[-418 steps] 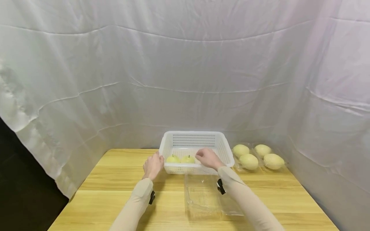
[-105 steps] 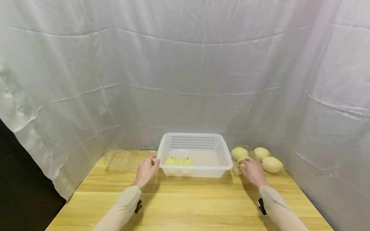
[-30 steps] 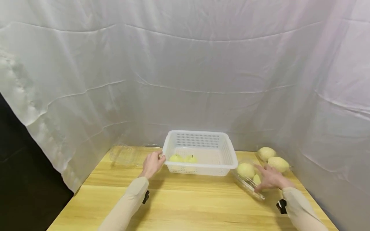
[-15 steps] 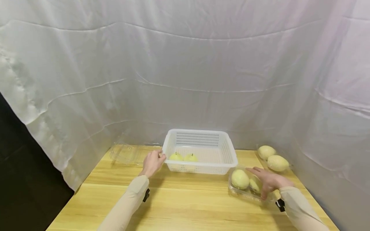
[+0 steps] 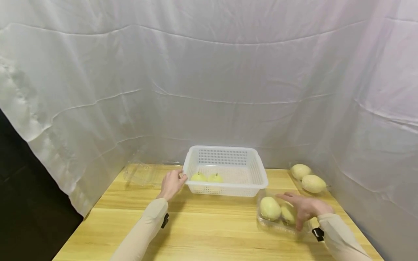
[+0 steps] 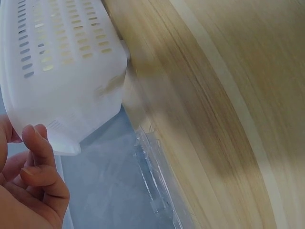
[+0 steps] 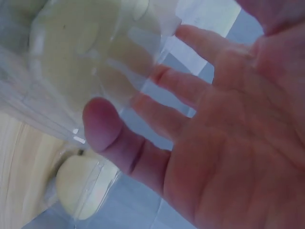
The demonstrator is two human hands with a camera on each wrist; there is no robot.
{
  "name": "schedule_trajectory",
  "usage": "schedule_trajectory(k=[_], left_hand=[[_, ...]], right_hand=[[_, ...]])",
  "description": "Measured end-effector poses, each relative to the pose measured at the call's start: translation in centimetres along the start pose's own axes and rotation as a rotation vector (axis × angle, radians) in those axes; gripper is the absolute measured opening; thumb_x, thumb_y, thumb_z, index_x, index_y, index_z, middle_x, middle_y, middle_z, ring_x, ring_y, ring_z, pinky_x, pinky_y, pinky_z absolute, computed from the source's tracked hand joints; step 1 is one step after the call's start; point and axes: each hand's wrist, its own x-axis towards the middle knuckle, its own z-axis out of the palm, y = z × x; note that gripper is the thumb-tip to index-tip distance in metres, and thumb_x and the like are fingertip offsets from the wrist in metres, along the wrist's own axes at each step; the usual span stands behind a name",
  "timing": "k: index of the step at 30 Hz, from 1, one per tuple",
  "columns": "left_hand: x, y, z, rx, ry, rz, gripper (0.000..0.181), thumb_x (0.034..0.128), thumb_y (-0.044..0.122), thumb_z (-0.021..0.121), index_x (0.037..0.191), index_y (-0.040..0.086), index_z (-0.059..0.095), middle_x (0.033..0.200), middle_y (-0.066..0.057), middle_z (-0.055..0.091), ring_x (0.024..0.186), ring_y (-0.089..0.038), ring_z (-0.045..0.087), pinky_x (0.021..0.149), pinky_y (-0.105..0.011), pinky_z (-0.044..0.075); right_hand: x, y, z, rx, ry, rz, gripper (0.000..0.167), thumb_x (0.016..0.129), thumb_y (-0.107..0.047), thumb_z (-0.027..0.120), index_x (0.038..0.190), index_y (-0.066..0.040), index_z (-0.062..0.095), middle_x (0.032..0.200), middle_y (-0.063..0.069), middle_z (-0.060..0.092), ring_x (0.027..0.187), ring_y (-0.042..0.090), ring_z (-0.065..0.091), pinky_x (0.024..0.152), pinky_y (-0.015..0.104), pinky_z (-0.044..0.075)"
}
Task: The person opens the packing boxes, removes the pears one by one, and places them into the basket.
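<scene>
My left hand (image 5: 172, 184) grips the left rim of a white slotted plastic basket (image 5: 243, 190). Two pale yellow-green pears (image 5: 214, 178) with stems sit in the basket's front left part. My right hand (image 5: 307, 208) spans a clear plastic clamshell (image 5: 277, 226) on the table, thumb at the near side and fingers reaching to the far side. It contains a pear (image 5: 270, 208) and another partly hidden by my fingers. In the right wrist view, fingers (image 7: 164, 119) lie against the clear plastic. The left wrist view shows fingertips (image 6: 35, 138) at the basket rim.
A second clamshell with two pears (image 5: 313, 183) stands at the back right. At the back left lies an open clear clamshell (image 5: 140, 174) with no fruit visible inside. Grey fabric (image 5: 228, 90) hangs around the wooden table (image 5: 202, 232).
Earlier, the open clamshell shifted from the table's front to the back left. My right hand has brought one pear clamshell forward and turned it; it edges slightly nearer. My left hand stays at the basket.
</scene>
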Motion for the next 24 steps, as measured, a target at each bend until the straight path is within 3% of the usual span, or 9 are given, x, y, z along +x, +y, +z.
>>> schedule_trajectory(k=[10, 24], left_hand=[[-0.1, 0.1, -0.2, 0.004, -0.005, 0.003, 0.04, 0.0904, 0.022, 0.059, 0.124, 0.002, 0.066, 0.075, -0.007, 0.068, 0.05, -0.013, 0.047, 0.044, -0.026, 0.036], [0.0, 0.1, 0.0, 0.014, 0.004, 0.016, 0.039, 0.0903, 0.021, 0.059, 0.124, 0.001, 0.066, 0.075, -0.008, 0.068, 0.05, -0.013, 0.048, 0.044, -0.026, 0.036]], right_hand=[[0.8, -3.5, 1.7, -0.001, 0.008, -0.154, 0.122, 0.044, 0.003, 0.09, 0.151, -0.024, 0.036, 0.154, 0.026, 0.029, 0.135, 0.051, 0.036, 0.099, 0.068, 0.039], [3.5, -10.5, 4.1, -0.132, 0.011, -0.28, 0.121, 0.046, -0.002, 0.09, 0.151, -0.021, 0.034, 0.16, 0.018, 0.024, 0.147, 0.044, 0.02, 0.11, 0.063, 0.031]])
